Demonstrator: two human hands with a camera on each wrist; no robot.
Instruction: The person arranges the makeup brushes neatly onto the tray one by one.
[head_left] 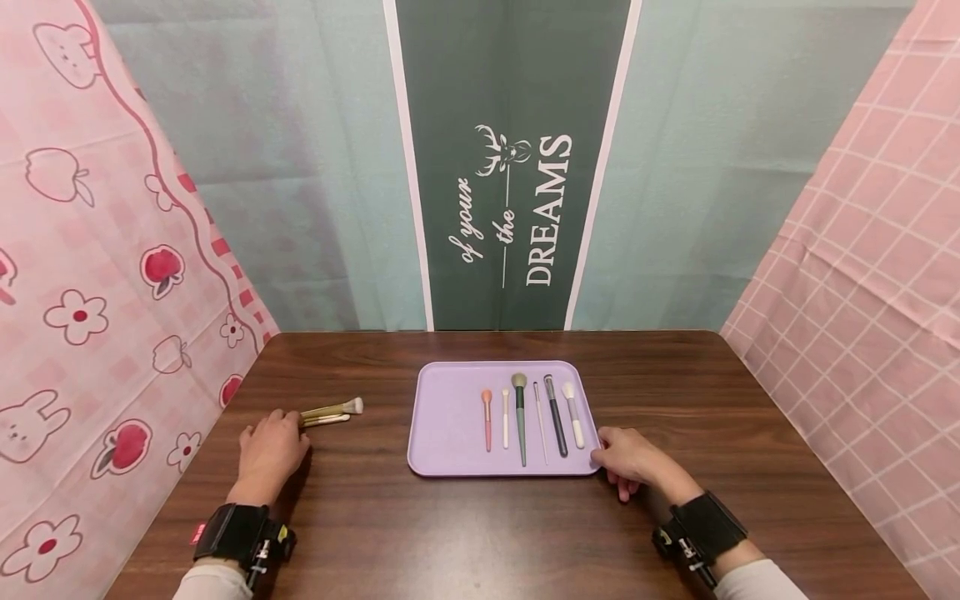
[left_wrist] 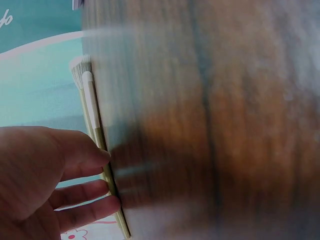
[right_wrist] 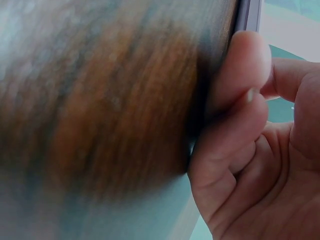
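Note:
Two makeup brushes (head_left: 330, 410), with white bristles and olive-gold handles, lie side by side on the left of the wooden table. My left hand (head_left: 272, 450) has its thumb and fingertips at their handles (left_wrist: 106, 167); the handle ends are under the hand in the head view. A lilac tray (head_left: 450, 417) lies at the table's middle. At its front right corner, my right hand (head_left: 630, 458) pinches the rim, its other fingers curled beneath. On the tray, several makeup brushes stand in a row, among them a pink brush (head_left: 487, 421), a green brush (head_left: 521, 417) and a white-tipped brush (head_left: 573, 415).
The dark wooden table (head_left: 465, 533) extends around the tray. Behind it hangs a green curtain (head_left: 495, 75) with white lettering. Pink patterned cloth (head_left: 82, 250) borders the left side, and pink checked cloth (head_left: 870, 275) the right.

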